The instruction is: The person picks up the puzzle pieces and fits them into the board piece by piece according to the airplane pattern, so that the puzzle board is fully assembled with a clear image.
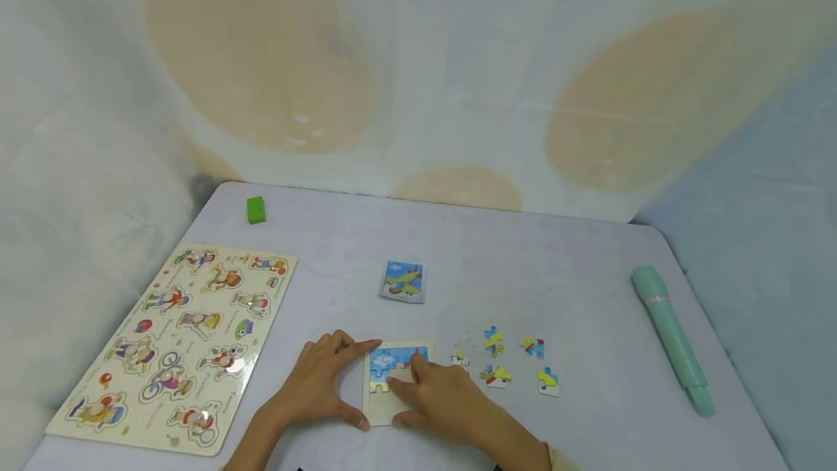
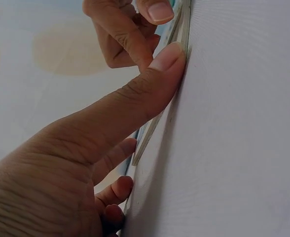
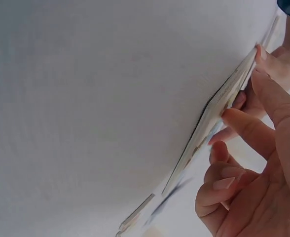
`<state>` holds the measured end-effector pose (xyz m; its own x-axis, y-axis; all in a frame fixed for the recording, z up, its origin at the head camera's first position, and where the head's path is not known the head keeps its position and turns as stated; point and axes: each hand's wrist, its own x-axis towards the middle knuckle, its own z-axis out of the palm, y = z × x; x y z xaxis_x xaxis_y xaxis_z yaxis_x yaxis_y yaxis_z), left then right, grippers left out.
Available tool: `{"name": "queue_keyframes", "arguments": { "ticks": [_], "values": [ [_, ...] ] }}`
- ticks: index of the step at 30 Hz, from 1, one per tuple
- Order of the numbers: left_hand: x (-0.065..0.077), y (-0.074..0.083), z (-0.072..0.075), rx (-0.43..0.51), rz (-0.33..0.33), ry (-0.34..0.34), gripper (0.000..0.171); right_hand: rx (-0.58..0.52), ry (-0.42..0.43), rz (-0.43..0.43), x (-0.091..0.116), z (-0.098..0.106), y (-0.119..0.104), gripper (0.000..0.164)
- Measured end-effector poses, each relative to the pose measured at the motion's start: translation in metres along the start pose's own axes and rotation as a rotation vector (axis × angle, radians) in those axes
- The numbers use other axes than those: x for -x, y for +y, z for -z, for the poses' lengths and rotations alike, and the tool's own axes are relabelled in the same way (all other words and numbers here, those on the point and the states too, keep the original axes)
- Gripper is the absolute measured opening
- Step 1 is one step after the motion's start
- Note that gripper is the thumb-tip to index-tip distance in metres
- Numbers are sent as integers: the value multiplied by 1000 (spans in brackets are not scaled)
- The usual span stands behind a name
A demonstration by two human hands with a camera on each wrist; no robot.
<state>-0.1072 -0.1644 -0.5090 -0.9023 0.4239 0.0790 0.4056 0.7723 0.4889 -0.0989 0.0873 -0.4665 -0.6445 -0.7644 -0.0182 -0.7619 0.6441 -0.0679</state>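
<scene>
A small square puzzle tray (image 1: 399, 413) lies on the table, with blue sky pieces (image 1: 389, 358) fitted across its upper part and down its left side. My left hand (image 1: 314, 384) spans the tray's left side, index finger at the top corner and thumb at the bottom corner. In the left wrist view, that thumb (image 2: 160, 74) presses the tray's edge. Over the tray's right half, my right hand (image 1: 447, 398) touches the upper right pieces with an extended index fingertip. Part of the tray is hidden beneath it. Several loose jigsaw pieces (image 1: 549, 381) lie to the right.
A picture card (image 1: 402, 282) of a yellow plane lies beyond the tray. On the left is a large board (image 1: 216, 340) with cartoon figures, and a green block (image 1: 256, 210) sits behind it. A mint-green stick-shaped object (image 1: 673, 340) lies near the right edge.
</scene>
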Motion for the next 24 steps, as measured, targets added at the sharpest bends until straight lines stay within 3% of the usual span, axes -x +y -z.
{"name": "queue_keyframes", "arguments": {
  "ticks": [8,13,18,24],
  "values": [
    [0,2,0,2,-1,-4,112,51,6,-3,-3,0,-4,50],
    [1,1,-1,-2,5,-13,112,-19,24,4,0,-2,-1,54],
    [1,0,-1,0,17,-20,112,-179,23,-36,5,0,4,54],
    [0,1,0,-10,14,-13,112,-492,31,-201,16,7,25,47]
  ]
}}
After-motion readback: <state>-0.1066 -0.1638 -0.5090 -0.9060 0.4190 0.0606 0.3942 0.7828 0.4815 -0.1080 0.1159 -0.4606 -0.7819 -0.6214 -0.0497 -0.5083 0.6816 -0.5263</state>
